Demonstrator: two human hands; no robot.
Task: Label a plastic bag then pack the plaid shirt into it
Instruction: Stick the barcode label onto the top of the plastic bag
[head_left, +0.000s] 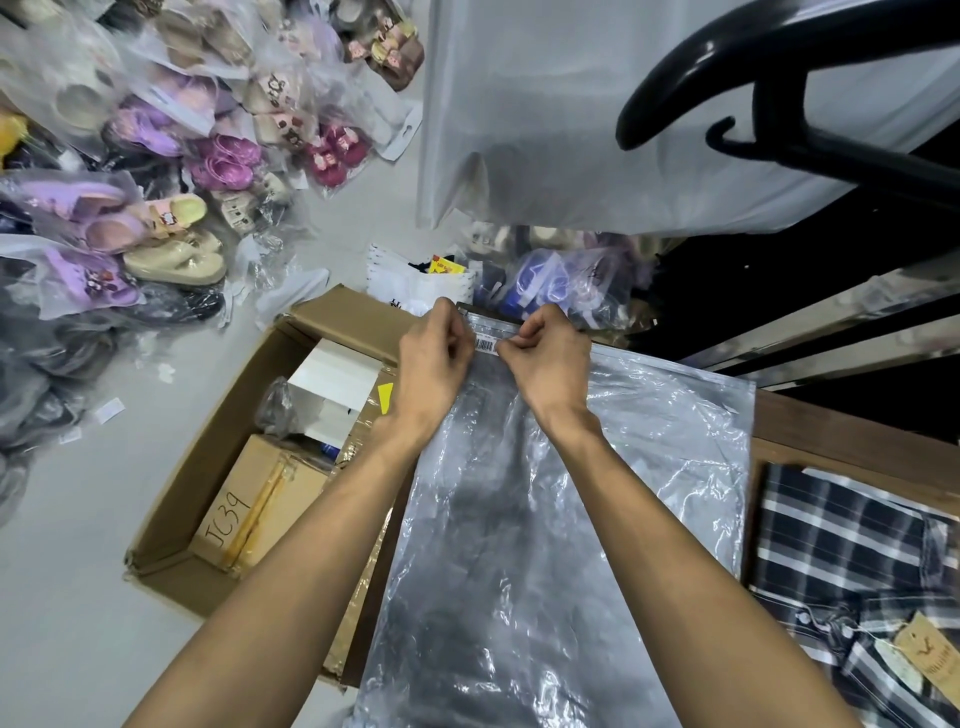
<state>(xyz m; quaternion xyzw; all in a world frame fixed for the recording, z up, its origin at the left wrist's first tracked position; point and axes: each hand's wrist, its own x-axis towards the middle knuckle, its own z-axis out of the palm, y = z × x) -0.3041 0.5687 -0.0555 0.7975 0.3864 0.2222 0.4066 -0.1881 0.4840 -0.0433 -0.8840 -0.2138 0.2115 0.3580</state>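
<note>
Your left hand and right hand are both pinching, fingers curled, a barcode label at the plastic bag top edge. The plaid shirt is lying right of the bag; the cardboard box left of it is holding smaller boxes.

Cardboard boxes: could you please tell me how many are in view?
2. A large open cardboard box sits on the floor left of the plastic bag; a smaller closed box marked JC39 lies inside it. Others may be hidden.

Bagged sandals surround an open cardboard box.
</note>
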